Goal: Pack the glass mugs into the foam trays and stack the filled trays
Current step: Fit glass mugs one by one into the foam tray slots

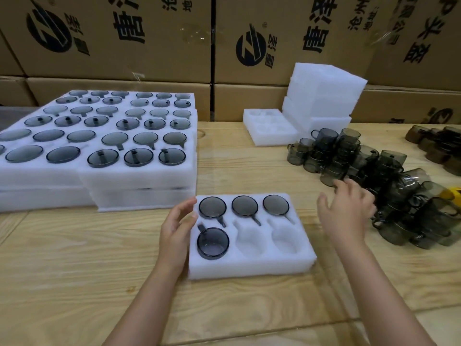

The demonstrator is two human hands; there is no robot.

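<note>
A white foam tray with six pockets lies on the wooden table in front of me. Its back row holds three grey glass mugs, and a fourth mug sits in the front left pocket. The other two front pockets hold nothing. My left hand rests against the tray's left edge with relaxed fingers, holding nothing. My right hand hovers open to the right of the tray, fingers spread toward a heap of loose grey mugs.
Stacked filled foam trays take up the left of the table. Unfilled foam trays stand piled at the back, with one lying flat beside them. Brown mugs lie far right. Cardboard boxes wall the back.
</note>
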